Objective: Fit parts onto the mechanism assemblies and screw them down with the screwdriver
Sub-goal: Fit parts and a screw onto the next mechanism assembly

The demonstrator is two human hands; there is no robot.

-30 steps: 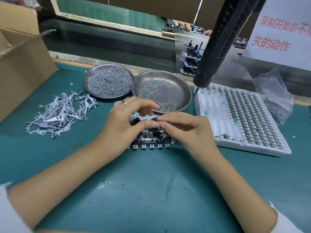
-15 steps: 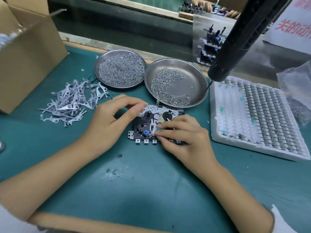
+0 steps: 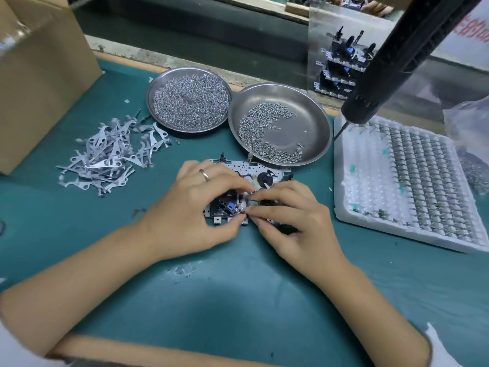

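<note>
Left hand (image 3: 194,207) has closed in from 9 o'clock; both hands now meet over the assembly (image 3: 250,181) at centre; each pinches a small part; right hand (image 3: 293,218) nearer the screwdriver (image 3: 397,62), hanging at 2 o'clock.

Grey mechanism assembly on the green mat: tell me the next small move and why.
Probably seat the small part: both hands, left hand and right hand, pinch at the middle of the grey mechanism assembly, while the hanging black electric screwdriver is untouched, so screwing likely comes afterwards.
</note>
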